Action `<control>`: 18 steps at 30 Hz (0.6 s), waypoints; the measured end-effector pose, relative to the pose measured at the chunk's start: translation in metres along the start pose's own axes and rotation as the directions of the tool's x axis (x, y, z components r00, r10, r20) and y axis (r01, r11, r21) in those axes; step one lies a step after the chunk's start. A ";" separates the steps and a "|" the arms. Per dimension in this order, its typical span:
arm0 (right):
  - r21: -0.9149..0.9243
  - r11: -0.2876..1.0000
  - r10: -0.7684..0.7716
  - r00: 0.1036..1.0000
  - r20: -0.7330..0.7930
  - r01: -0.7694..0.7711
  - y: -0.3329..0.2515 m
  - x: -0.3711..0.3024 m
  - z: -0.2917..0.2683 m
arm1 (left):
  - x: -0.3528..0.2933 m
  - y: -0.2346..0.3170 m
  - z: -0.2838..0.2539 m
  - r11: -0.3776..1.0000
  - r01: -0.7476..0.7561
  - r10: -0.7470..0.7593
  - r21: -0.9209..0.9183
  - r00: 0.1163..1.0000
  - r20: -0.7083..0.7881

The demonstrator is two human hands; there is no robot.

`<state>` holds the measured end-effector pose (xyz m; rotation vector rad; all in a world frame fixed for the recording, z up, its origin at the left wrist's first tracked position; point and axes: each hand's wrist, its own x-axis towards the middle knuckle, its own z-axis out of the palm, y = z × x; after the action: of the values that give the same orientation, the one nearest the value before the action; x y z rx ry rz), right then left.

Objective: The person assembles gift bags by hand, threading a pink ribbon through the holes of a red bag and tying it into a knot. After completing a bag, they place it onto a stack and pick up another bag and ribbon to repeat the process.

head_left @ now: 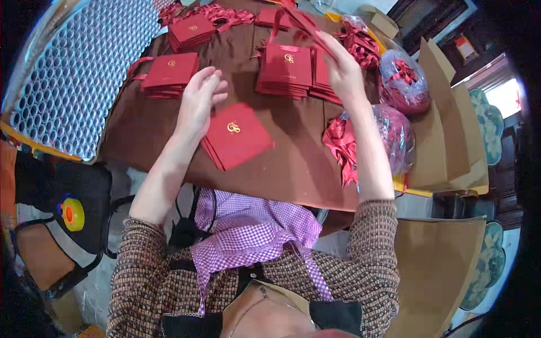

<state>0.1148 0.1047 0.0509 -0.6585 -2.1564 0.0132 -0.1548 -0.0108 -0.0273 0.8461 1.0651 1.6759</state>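
My left hand [202, 104] is raised over the table with its fingers loosely bent and apart, holding nothing. Just beside it lies a small slanted pile of flat red gift bags [239, 138] with a gold emblem, slightly blurred. My right hand [342, 67] reaches to the far right and grips a red gift bag [304, 25], seen nearly edge-on, with a red ribbon hanging by it. Under and beside that hand sit neat stacks of the same bags [287, 70]. Another stack [169, 73] lies left of my left hand, and a further stack [191, 29] is behind it.
Brown cloth covers the table [141, 132]. A panel of many round tubes [67, 79] stands at the left. Red ribbons [341, 143] and plastic-wrapped red bundles [404, 79] line the right edge, beside open cardboard boxes [439, 141]. A chair [62, 242] holds a yellow tape roll [72, 214].
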 end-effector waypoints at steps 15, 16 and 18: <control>-0.310 0.949 0.264 0.692 0.672 -0.061 0.097 -0.041 0.110 | 0.185 -0.096 0.079 -0.004 -0.732 0.130 0.682 0.676 0.726; -0.320 0.944 0.284 0.677 0.679 -0.076 0.095 -0.041 0.116 | 0.197 -0.108 0.085 -0.001 -0.728 0.126 0.686 0.681 0.722; -0.312 0.946 0.275 0.718 0.639 -0.085 0.098 -0.052 0.125 | 0.211 -0.129 0.098 -0.090 -0.662 -0.093 0.744 0.749 0.655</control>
<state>0.0914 0.1923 -0.0896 -1.1641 -2.8180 0.0883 -0.0898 0.2379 -0.0959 2.5893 1.6951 0.4175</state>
